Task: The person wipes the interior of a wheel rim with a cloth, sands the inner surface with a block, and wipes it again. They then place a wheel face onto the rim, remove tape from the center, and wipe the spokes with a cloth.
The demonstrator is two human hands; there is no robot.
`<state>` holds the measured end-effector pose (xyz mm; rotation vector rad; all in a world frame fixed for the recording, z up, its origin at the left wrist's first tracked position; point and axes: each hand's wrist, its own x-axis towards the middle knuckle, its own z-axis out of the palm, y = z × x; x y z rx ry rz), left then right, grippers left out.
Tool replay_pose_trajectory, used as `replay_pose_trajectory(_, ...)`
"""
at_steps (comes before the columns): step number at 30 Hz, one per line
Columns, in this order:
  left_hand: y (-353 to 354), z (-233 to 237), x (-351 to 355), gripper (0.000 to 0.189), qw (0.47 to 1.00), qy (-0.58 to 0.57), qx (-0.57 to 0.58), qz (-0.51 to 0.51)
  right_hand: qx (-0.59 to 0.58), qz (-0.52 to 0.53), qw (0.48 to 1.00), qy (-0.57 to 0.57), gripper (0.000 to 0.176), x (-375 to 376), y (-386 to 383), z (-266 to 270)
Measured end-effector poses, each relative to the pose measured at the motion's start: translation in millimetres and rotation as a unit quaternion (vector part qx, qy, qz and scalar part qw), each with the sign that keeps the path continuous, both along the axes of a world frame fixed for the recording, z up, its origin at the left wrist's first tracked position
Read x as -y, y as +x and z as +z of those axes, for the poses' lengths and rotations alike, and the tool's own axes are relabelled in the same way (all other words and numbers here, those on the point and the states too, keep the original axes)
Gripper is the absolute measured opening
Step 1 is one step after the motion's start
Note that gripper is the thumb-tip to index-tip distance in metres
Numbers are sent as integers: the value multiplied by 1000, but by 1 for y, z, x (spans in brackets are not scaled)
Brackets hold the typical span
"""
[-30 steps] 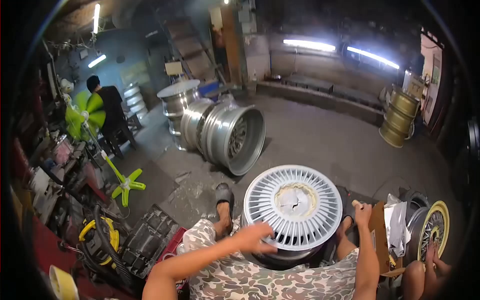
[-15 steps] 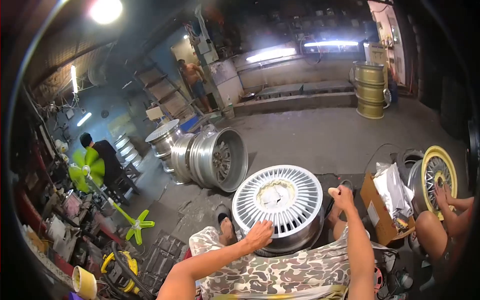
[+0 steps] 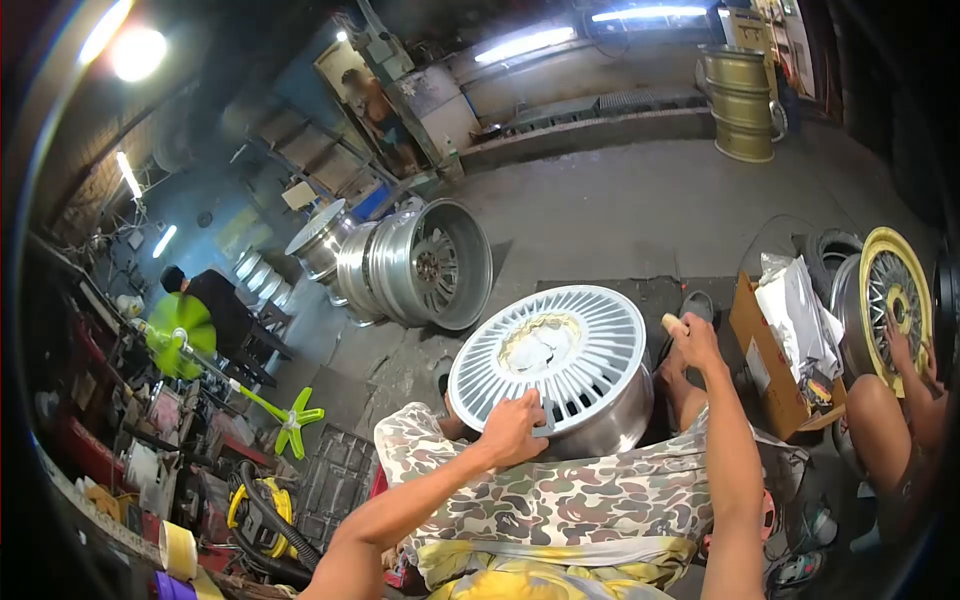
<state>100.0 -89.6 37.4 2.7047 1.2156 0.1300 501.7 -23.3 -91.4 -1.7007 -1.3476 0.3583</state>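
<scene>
Clamping the white wheel (image 3: pixel 560 350) rim are left hand (image 3: pixel 512 428) fingers (right hand (image 3: pixel 697 345) fingers pinch a block (image 3: pixel 671 323) alongside).

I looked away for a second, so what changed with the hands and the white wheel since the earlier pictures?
The left hand, open on the white wheel before, has curled its fingers over the near rim. The view itself swung, so whether the wheel moved is unclear. Unchanged: the right hand grips the small tan piece at the wheel's right edge.
</scene>
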Motion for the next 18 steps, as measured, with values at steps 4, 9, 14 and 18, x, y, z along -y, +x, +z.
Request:
replay_pose_trajectory(4,8,66,-28,32,996,-60,61,-10,9,-47,998,-37,28,5,14,-16)
replay_pose_trajectory(9,22,109,-94,30,990,-91,105,9,-23,-74,997,-21,28,4,25,-30)
replay_pose_trajectory(14,1,79,-199,71,979,66,145,131,-101,-72,992,-35,26,26,0,14)
replay_pose_trajectory(18,20,61,-288,82,963,83,113,230,11,-75,997,13,24,34,-9,18)
